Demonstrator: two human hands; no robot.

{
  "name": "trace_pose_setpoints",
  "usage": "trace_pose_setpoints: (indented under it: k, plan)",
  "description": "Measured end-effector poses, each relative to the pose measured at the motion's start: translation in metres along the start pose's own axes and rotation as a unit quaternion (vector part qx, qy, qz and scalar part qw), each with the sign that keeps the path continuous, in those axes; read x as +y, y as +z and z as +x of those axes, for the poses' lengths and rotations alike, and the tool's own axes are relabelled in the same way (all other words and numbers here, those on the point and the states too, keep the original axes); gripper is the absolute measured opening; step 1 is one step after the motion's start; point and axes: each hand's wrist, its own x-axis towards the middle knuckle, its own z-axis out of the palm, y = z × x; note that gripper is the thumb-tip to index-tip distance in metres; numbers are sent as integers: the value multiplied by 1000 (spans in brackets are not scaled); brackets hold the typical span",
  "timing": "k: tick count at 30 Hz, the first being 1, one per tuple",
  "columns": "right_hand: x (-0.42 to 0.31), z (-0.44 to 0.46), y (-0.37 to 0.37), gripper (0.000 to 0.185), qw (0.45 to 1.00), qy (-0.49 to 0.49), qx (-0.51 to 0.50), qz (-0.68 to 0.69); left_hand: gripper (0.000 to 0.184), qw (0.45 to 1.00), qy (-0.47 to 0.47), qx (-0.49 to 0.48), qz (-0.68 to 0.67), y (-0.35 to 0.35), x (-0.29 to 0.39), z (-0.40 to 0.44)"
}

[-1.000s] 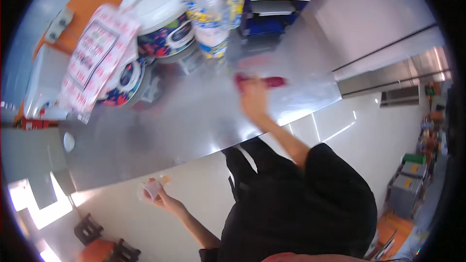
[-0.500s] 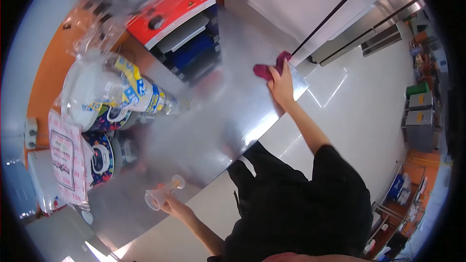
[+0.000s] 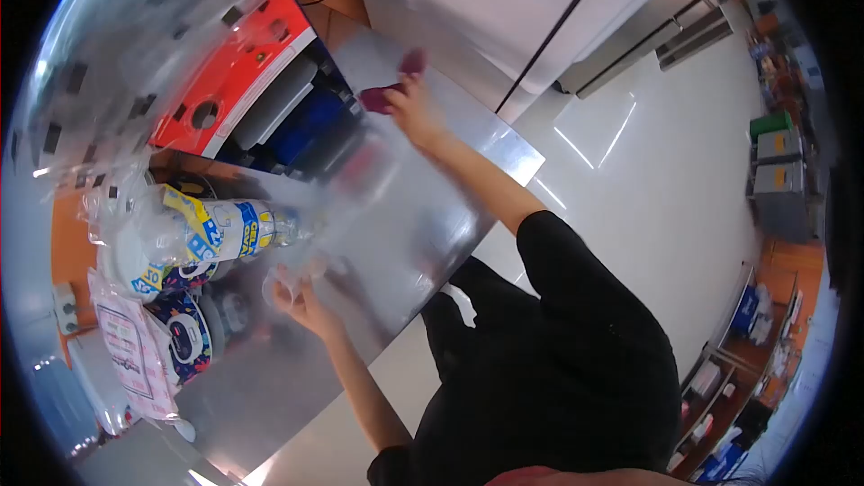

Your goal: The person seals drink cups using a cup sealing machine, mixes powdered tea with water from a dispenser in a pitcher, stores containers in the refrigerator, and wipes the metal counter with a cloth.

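My right hand [image 3: 417, 115] is closed on a dark red cloth [image 3: 378, 99], pressed to the far part of the steel counter [image 3: 360, 256]. A loose end of the cloth sticks up beyond my fingers, blurred. My left hand [image 3: 309, 310] is wrapped around a clear plastic cup [image 3: 281, 284], just above the counter's near side. Motion smears the cup's outline.
A red-fronted machine [image 3: 241, 76] with a dark open bay stands at the back left, partly under clear plastic. Left are a bagged stack of containers with yellow-blue print [image 3: 238, 229], patterned rice cookers [image 3: 184, 335] and a pink-white packet [image 3: 126, 346]. A white cabinet [image 3: 468, 9] rises behind.
My right hand has slid left along the counter with the cloth, towards the red machine. My left hand has moved up and forward with the cup. The view has shifted too.
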Motion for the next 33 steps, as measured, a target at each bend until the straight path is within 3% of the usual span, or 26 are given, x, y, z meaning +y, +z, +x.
trace_pose_setpoints:
  k: [1,2,3,6,7,9,11,14,15,16,18,19,21,22,23,24,28,29,30,31,33]
  plan:
    - [18,-16,0,20,997,17,67,-23,46,1000,0,-16,-14,10,-2,6]
    - [28,-47,-22,20,996,47,65,-25,48,999,1,-29,-31,23,-3,12]
    - [6,-71,-81,23,997,80,-4,-22,49,998,0,-39,-51,35,-4,18]
    - [27,-159,-125,31,984,139,-89,-69,51,994,33,-49,-89,58,-12,32]
    - [30,-151,-128,27,977,180,-105,-34,52,995,35,-38,-90,60,-25,38]
    - [48,-123,-106,28,992,83,-21,-95,54,995,51,-13,-87,61,-50,61]
    - [70,-84,-82,26,990,116,16,-76,59,995,89,20,27,65,-29,66]
    - [63,-56,-64,25,976,211,-10,46,71,995,79,-5,66,59,-37,66]
    - [41,-67,-60,25,995,87,-9,-50,75,989,96,6,110,60,-37,65]
    - [11,-83,-56,27,998,24,-18,-47,82,976,115,48,179,60,-53,60]
    - [-42,-111,-54,28,993,-30,-102,40,83,979,82,78,167,54,-58,42]
    - [-64,-121,-59,26,987,-44,-133,76,80,980,63,157,101,54,-34,23]
    - [-96,-135,-59,24,946,-42,-224,231,74,983,34,163,80,45,-62,-29]
    - [-119,-137,-61,24,892,10,-290,346,62,990,-19,97,102,40,-38,-56]
    - [-151,-135,-74,26,826,56,-364,426,45,985,-152,-30,-74,32,-34,-78]
    - [-172,-143,-72,26,806,63,-373,456,41,944,-175,-30,-277,28,-15,-94]
    - [-253,-155,-51,25,708,92,-426,556,44,947,-203,114,-220,-38,16,-107]
    - [-278,-156,-45,23,732,47,-425,530,44,947,-193,149,-208,-52,6,-109]
    - [-300,-159,-29,23,732,39,-423,532,39,942,-127,194,-245,-66,-12,-107]
    - [-324,-165,-6,22,731,33,-420,537,39,967,-106,205,-104,-83,-28,-112]
    - [-391,-170,54,21,761,-109,-355,532,41,957,-77,209,183,-140,-43,-122]
